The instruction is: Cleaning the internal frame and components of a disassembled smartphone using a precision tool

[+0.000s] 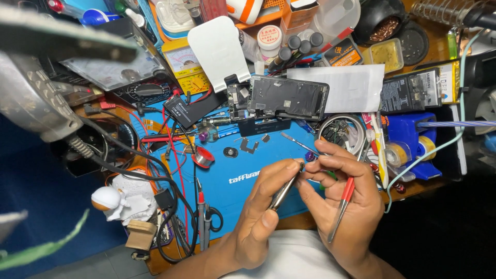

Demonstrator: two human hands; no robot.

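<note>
Above the blue work mat (243,191), your left hand (258,217) is gripping a metal tool (283,192) while your right hand (343,201) is pinching a small part, clasping red-handled tweezers (342,206).

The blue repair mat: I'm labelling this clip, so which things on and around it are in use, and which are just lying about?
In use:
left hand, holding a metal tool
right hand, holding red-handled tweezers

Lying about:
opened phone
white phone stand
solder spool
yellow multimeter
toothbrush
</note>
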